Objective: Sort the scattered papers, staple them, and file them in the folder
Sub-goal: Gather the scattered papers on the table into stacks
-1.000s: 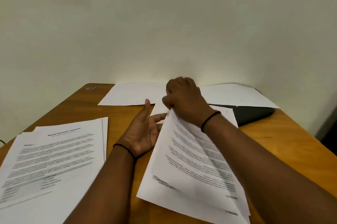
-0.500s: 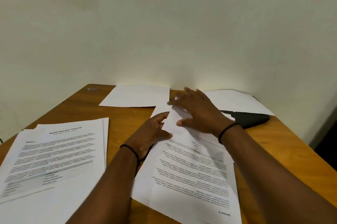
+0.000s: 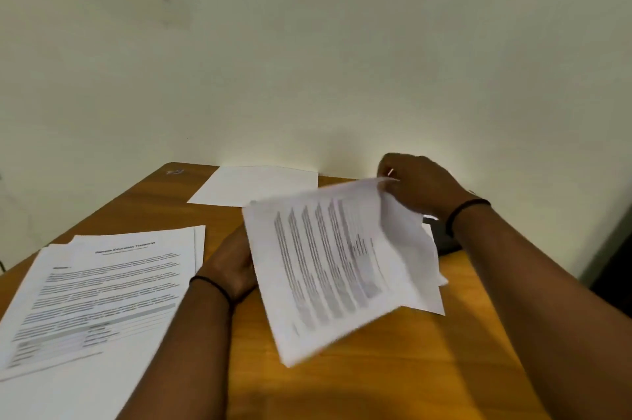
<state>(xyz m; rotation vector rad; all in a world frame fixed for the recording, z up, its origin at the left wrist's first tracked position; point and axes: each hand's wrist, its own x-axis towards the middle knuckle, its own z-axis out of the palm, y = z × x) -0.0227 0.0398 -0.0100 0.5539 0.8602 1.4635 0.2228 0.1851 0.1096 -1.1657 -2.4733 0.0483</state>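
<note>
Wooden table [image 3: 393, 368] runs right up to the pale wall [image 3: 307, 60], and a dark strip [image 3: 612, 248] stands at the wall's right edge.

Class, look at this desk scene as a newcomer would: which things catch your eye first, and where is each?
First, the printed sheets lifted at centre, blurred, pinched at the far corner by the right hand. The left hand is at their left edge, fingers hidden behind the paper. A stack of printed pages lies at the near left of the wooden table, and a blank sheet by the wall.
</note>
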